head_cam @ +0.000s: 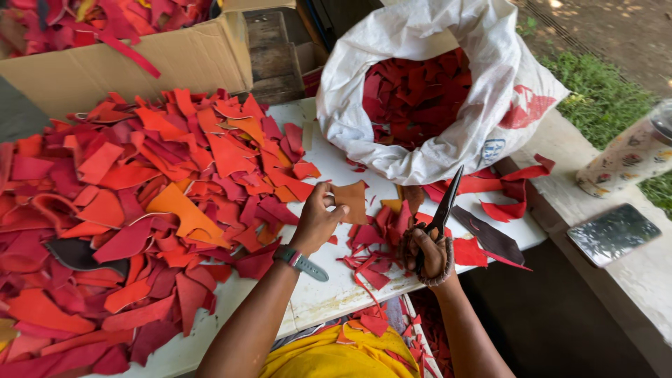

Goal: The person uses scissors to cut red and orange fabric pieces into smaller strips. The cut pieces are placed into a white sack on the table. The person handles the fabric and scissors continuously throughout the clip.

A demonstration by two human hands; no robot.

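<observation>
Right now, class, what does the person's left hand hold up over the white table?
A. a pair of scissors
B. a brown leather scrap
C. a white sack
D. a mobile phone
B: the left hand pinches a brown leather scrap by its edge, while the right hand grips the scissors.

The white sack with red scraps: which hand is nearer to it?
Right. The right hand holds scissors just below the white sack; the left hand is further left.
</observation>
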